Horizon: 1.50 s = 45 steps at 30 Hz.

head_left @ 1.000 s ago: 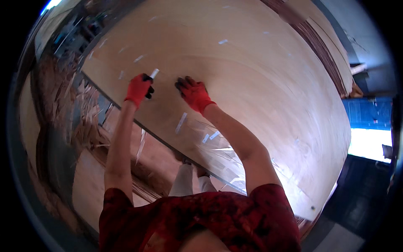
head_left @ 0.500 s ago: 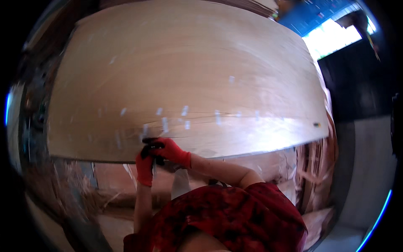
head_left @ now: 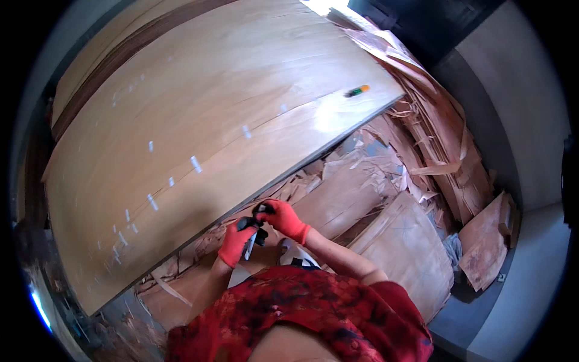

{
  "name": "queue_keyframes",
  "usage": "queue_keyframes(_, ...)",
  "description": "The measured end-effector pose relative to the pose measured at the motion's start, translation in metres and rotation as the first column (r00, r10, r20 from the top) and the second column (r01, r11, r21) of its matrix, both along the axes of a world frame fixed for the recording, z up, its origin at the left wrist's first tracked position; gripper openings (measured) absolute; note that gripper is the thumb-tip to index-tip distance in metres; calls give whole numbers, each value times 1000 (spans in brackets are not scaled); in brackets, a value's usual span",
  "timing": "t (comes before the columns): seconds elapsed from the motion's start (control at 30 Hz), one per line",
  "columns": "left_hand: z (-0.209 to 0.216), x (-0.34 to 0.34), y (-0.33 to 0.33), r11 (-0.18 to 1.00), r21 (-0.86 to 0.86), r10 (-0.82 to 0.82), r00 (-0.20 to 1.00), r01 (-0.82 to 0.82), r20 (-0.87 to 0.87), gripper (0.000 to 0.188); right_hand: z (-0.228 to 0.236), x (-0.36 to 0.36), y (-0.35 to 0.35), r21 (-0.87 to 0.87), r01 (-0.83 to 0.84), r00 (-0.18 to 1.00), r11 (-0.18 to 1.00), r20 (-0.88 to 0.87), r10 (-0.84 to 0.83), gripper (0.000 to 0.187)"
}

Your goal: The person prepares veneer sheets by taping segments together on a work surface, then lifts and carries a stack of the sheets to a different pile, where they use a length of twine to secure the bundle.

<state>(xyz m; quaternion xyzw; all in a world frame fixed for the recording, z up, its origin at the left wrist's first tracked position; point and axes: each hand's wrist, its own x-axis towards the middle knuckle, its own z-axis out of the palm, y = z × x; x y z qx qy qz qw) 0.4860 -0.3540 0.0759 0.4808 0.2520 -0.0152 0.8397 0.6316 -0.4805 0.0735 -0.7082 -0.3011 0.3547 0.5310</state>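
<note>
My left hand (head_left: 234, 242), in a red glove with black fingers, is closed around a narrow white strip (head_left: 250, 246) that points down toward my body. Right beside it, my right hand (head_left: 284, 220) wears a matching glove, its fingers bent together at the left hand's fingertips. Whatever the right fingers pinch is hidden. Both hands are just off the near edge of a large, pale wood veneer sheet (head_left: 199, 102). Short white tape-like pieces (head_left: 196, 164) are stuck on that sheet, several of them along a dark crack line.
A small tool with an orange and green handle (head_left: 359, 91) lies near the sheet's right corner. Torn veneer scraps (head_left: 338, 187) and a stack of thin sheets (head_left: 437, 145) lie below and to the right. A grey wall (head_left: 512, 102) bounds the right side.
The view has turned and shifted right, so the sheet now slants and more scraps show. My hands have drawn back off the sheet's near edge, and the white strip shows more clearly.
</note>
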Motion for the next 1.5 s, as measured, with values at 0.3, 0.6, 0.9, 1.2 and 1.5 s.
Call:
queue_keyframes(0.3, 32, 222, -147, 867, 102, -493, 869, 488, 35, 16, 22, 144, -202, 3, 612, 771, 791, -227, -595, 14)
queue_keyframes(0.6, -2, 450, -243, 782, -92, -599, 785, 616, 160, 18, 37, 346, -299, -4, 729, 681, 685, -96, -726, 12)
queue_keyframes(0.9, -16, 674, -330, 919, -63, -360, 893, 389, 271, 9, 46, 548, -355, 150, 735, 648, 661, -443, -620, 33)
queue_keyframes(1.2, -32, 860, -397, 979, 127, -178, 975, 162, 130, 10, 9, 767, -403, 64, 684, 640, 727, -531, -555, 21)
queue_keyframes(1.5, -56, 999, -437, 980, 176, -98, 995, 94, 11, 23, -11, 1028, -418, 252, 275, 814, 928, -575, -85, 22)
